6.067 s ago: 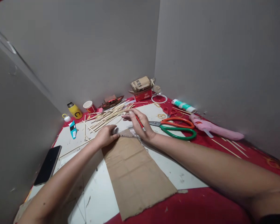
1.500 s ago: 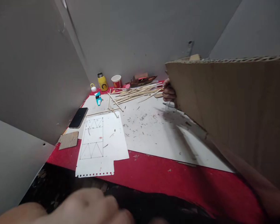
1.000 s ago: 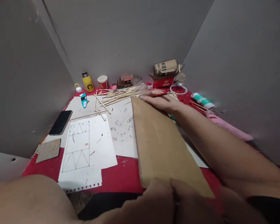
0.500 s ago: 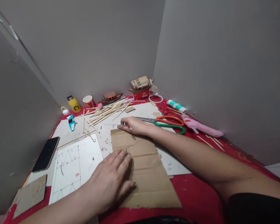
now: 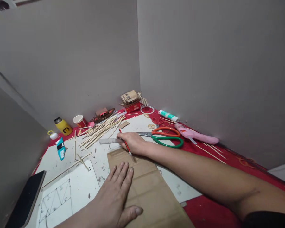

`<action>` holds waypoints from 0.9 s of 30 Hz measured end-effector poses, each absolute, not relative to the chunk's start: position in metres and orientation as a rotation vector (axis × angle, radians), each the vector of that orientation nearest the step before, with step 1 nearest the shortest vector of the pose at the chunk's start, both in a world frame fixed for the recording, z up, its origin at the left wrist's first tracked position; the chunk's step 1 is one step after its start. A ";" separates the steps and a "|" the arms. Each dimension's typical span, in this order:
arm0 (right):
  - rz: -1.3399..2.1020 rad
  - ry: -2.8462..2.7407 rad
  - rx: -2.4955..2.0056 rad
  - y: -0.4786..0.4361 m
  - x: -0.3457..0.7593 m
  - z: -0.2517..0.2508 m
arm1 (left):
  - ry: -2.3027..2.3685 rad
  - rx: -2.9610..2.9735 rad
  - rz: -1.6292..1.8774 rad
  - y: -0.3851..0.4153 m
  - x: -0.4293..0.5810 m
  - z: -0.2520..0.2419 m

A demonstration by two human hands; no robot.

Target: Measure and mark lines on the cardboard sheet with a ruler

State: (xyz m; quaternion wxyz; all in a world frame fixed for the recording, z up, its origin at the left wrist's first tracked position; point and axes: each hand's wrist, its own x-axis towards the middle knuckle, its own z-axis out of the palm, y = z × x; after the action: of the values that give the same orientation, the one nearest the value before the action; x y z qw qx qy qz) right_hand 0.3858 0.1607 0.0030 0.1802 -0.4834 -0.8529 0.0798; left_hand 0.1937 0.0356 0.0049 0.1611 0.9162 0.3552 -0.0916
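A brown cardboard sheet [image 5: 149, 193] lies flat on the white board [image 5: 137, 122] over the red table. My left hand [image 5: 114, 196] rests open on the cardboard's left part, fingers stretched flat. My right hand [image 5: 130, 142] is at the cardboard's far edge, closed on a red pencil [image 5: 125, 143] with its tip down at the cardboard. Just beyond that hand's fingers lies a metal ruler [image 5: 108, 141].
Green and orange scissors [image 5: 167, 137], a pink glue gun [image 5: 196, 135] and a glue tube [image 5: 169, 116] lie right. A pile of wooden sticks [image 5: 102, 129], cup [image 5: 79, 120], yellow bottle [image 5: 63, 126] stand behind. Drawing paper [image 5: 61, 196] and phone [image 5: 26, 202] lie left. Grey walls enclose the table.
The cardboard was lifted, swung round and laid flat again. My left hand settled flat on it. My right hand now holds the red pencil at the far edge, beside the ruler.
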 end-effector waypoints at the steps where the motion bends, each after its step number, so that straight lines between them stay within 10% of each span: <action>1: 0.218 -2.409 -1.373 0.161 0.386 0.003 | 1.009 2.616 -0.264 0.037 0.193 0.002; 27: 0.199 -2.370 -1.388 0.161 0.388 -0.004 | 0.863 2.730 -0.020 0.051 0.176 -0.027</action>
State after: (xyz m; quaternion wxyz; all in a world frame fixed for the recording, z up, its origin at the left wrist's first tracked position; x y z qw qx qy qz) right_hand 0.3878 0.1610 -0.0041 0.1927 -0.4945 -0.8446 0.0707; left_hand 0.1755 0.0512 -0.0271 0.1385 0.9442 0.2986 -0.0068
